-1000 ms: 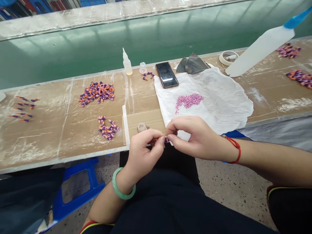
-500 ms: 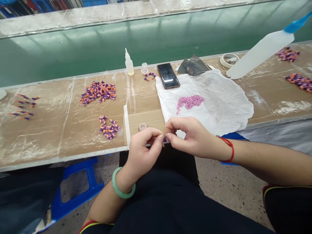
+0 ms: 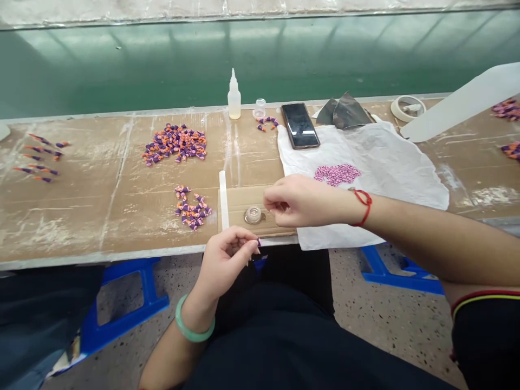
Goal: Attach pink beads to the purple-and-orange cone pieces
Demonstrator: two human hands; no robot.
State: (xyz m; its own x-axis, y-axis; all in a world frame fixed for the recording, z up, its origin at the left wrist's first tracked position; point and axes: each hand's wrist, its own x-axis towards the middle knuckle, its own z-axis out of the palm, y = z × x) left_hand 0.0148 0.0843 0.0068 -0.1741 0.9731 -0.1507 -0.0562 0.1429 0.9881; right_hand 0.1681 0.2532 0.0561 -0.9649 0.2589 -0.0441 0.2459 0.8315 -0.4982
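Observation:
My left hand [image 3: 231, 254] is just off the table's front edge, thumb and fingertips pinched on a small purple piece [image 3: 259, 242]. Over the cardboard sheet [image 3: 239, 197], my right hand [image 3: 298, 201] is closed, fingers curled together beside a small round glass jar [image 3: 253, 215]. What the right fingers hold, if anything, is too small to make out. Left of the sheet lies a small group of purple, orange and pink pieces [image 3: 193, 208]. Pink striped bits [image 3: 337, 174] are heaped on a white cloth [image 3: 406, 168] beyond my right forearm.
A larger heap of purple-orange pieces [image 3: 176, 143] lies further back. Along the far side stand a dropper bottle [image 3: 234, 97], a small clear jar [image 3: 260, 108], a phone [image 3: 300, 125], dark sheets [image 3: 348, 112] and a tape roll [image 3: 407, 108]. A white bottle [image 3: 467, 103] leans at right.
My hands have come apart. The right has moved up onto the cardboard beside the jar, while the left stays low with the purple piece. The view has shifted slightly.

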